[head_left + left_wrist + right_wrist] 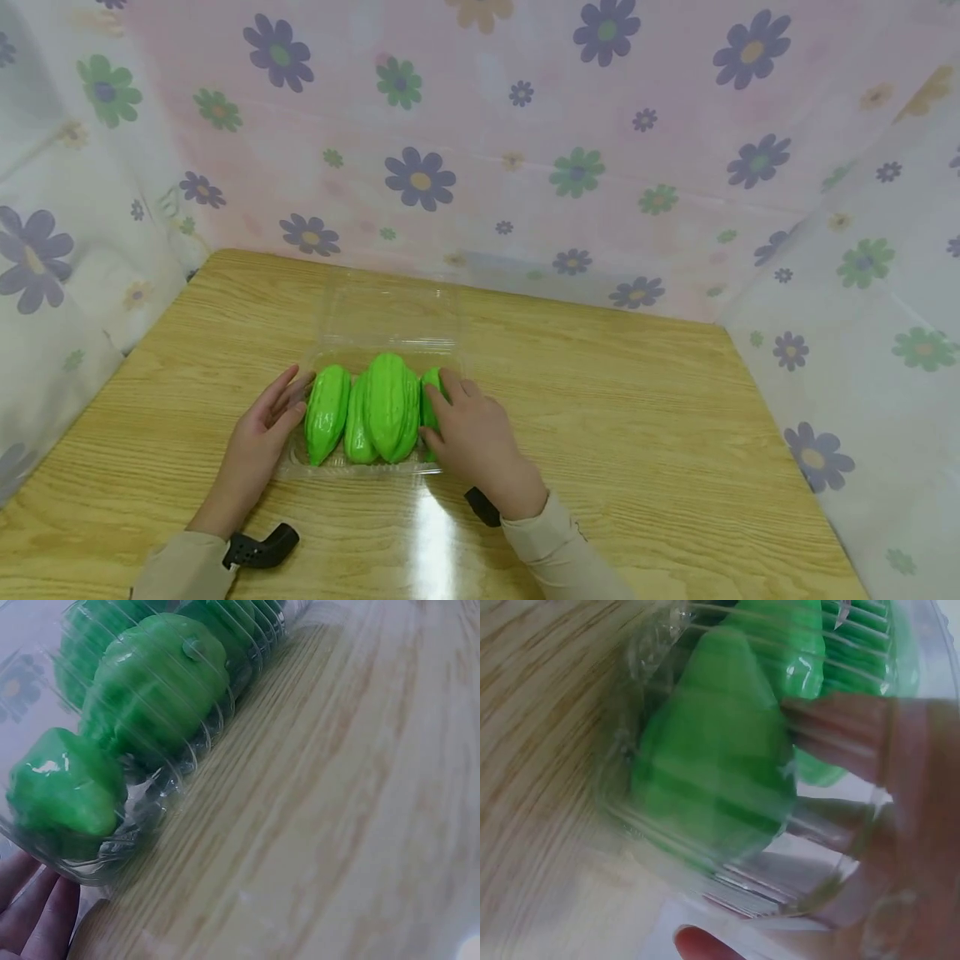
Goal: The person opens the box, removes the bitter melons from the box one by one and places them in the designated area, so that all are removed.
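Observation:
Several bright green ridged gourds [387,408] lie in a clear plastic clamshell box [360,471], one on top of others in the middle. My left hand [258,425] is at the box's left end, fingers lying along its wall beside the leftmost gourd [326,414]. In the left wrist view, the fingertips [54,915] touch the box's lower corner. My right hand [480,429] reaches over the right end and holds the rightmost gourd [716,761], thumb on the near side and fingers on the far side. The hand partly covers this gourd in the head view.
The box's clear lid [393,312] stands open at the back. Under the box is a wood-grain table [637,433]. Flower-print curtains [480,125] hang at the back and both sides. Black wrist devices [262,548] sit at both cuffs.

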The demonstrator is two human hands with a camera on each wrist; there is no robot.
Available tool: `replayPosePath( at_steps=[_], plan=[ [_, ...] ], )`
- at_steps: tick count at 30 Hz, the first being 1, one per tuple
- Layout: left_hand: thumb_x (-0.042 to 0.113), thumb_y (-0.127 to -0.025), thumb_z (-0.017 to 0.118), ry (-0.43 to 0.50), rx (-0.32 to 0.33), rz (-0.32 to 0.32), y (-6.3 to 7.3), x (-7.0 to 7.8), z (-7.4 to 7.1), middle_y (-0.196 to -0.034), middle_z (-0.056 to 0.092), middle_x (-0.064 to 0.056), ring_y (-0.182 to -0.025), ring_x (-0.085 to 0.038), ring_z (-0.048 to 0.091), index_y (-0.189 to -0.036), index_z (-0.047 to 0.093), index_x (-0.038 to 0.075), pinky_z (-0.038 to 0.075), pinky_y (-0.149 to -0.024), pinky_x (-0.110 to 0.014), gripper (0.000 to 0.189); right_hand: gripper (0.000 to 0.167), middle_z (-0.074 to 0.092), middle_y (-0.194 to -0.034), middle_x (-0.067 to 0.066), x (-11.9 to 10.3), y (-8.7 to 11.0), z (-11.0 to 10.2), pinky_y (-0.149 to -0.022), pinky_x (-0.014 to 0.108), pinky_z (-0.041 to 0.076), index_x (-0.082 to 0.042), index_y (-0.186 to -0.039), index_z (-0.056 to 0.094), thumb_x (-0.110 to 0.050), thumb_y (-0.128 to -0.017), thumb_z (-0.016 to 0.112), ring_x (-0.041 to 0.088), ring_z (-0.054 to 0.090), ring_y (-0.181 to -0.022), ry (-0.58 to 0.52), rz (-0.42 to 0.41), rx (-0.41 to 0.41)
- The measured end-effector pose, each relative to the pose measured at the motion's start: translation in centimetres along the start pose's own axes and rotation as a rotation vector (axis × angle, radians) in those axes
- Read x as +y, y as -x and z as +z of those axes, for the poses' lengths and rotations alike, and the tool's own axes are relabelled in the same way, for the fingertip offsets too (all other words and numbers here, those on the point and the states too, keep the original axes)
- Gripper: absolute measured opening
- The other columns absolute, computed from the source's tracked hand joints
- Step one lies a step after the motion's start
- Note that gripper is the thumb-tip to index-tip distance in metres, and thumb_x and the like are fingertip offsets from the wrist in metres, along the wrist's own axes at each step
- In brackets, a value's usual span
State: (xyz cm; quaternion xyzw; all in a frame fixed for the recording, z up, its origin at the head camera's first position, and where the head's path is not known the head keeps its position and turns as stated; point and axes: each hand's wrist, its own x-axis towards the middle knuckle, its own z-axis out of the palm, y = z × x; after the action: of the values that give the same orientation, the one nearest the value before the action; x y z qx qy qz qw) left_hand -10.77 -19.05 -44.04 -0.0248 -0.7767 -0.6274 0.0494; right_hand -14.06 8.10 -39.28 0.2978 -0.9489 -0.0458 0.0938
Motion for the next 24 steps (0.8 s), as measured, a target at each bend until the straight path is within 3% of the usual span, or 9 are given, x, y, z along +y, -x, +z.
replayPosePath(
  at_steps=[4,11,18,24],
  plan=[
    [0.030,-0.095,0.044,-0.008,-0.002,-0.005,0.0,0.0,0.0,-0.138,0.037,-0.006,-0.124,-0.019,0.035,-0.142,0.022,0.023,0.032,-0.087,-0.005,0.053,0.057,0.043,-0.131,0.011,-0.2,0.0,-0.1,-0.063,0.032,0.051,-0.015,-0.130,0.046,-0.048,-0.084,0.054,0.024,0.050,-0.104,0.014,0.001,0.013],
    [0.031,-0.095,0.043,-0.036,-0.003,-0.016,-0.1,0.0,0.0,-0.139,0.037,-0.006,-0.125,-0.019,0.035,-0.142,0.022,0.024,0.031,-0.087,-0.004,0.053,0.051,0.045,-0.129,0.015,-0.4,0.1,0.2,-0.064,0.035,0.051,-0.014,-0.125,0.051,-0.039,-0.082,0.062,0.027,0.052,-0.101,-0.029,-0.011,0.105],
    [0.032,-0.095,0.043,-0.055,0.000,-0.019,-0.1,-0.1,0.0,-0.138,0.037,-0.006,-0.124,-0.018,0.036,-0.142,0.022,0.026,0.031,-0.086,-0.004,0.052,0.054,0.037,-0.134,0.019,-0.6,0.0,0.2,-0.074,0.042,0.049,-0.015,-0.132,0.044,-0.039,-0.086,0.056,0.031,0.045,-0.113,-0.060,0.010,-0.001],
    [0.031,-0.095,0.043,-0.019,-0.015,-0.015,0.0,-0.1,0.0,-0.138,0.038,-0.005,-0.124,-0.013,0.036,-0.142,0.023,0.025,0.031,-0.088,-0.005,0.052,0.053,0.039,-0.128,0.018,-1.1,0.3,-0.2,-0.060,0.037,0.050,-0.016,-0.132,0.042,-0.039,-0.086,0.054,0.029,0.052,-0.100,0.007,0.023,-0.012]
  ],
)
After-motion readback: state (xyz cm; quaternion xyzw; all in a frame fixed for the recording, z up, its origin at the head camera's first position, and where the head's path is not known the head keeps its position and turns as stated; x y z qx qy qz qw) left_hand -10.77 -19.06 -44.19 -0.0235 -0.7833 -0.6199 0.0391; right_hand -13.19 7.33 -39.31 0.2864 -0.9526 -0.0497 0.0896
